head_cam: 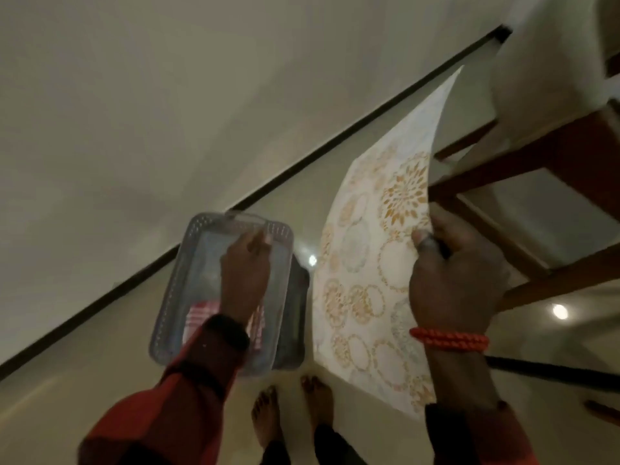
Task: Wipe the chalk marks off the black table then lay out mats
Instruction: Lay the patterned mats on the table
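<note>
1. Right hand (459, 276) pinches the edge of a thin, flexible cream mat (365, 263) printed with gold floral circles; it hangs curved.
2. Left of the mat, left hand (245, 273) grips a grey perforated plastic rectangular tray (174, 297); red-checked cloth (201, 313) inside.

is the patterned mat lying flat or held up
Held up. The right hand pinches the mat at its edge, and the sheet hangs curved in the air above the floor, resting on nothing.

Floral mat (365, 263) – upright, rt-hand-held
</note>
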